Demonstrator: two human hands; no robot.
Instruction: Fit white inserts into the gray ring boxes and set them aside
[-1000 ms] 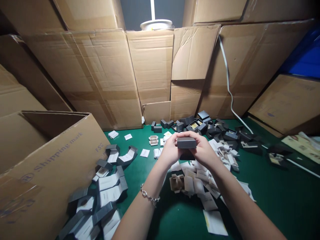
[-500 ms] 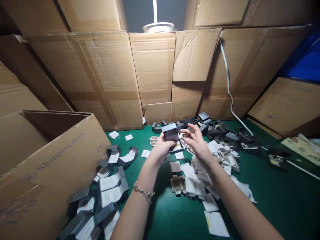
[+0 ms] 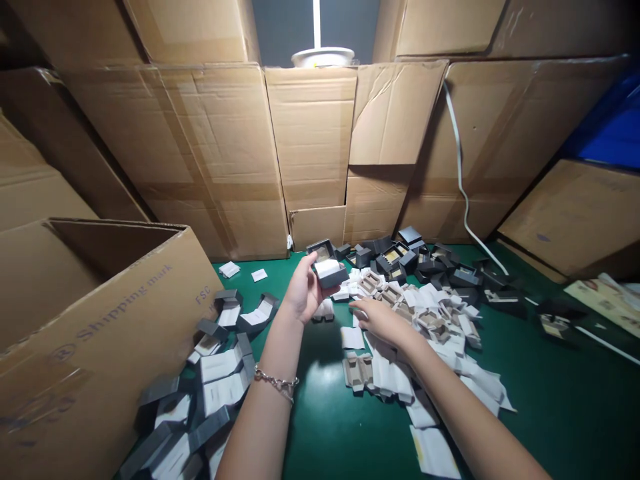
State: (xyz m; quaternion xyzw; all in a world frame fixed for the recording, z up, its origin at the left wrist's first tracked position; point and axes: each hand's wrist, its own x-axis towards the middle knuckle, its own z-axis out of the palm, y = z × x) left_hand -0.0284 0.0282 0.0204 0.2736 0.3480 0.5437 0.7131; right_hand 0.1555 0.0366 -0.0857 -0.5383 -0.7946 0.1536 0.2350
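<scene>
- The left hand (image 3: 303, 293) is holding a small dark grey hinged box (image 3: 327, 267) open above the green desk (image 3: 550, 400), its grip pinching the base from below and the side, with the lid standing up behind and a pale insert showing inside.
- The right hand (image 3: 377, 319) is reaching down with fingers loosely spread onto the heap of folded card inserts (image 3: 425, 320); it is touching the papers but not visibly clasping one.
- To do this well, I would judge that the box should stay level and wide open while a single insert is singled out from the heap, since the pieces are overlapping and could easily lift in pairs.
- More dark boxes (image 3: 430, 260) are lying beyond the heap, and opened grey boxes (image 3: 220, 373) are spilling beside the large carton (image 3: 100, 333) at the left.
- The carton's side is reading "Shipping mark" and "FSC"; a round logo beneath is too faint to read.
</scene>
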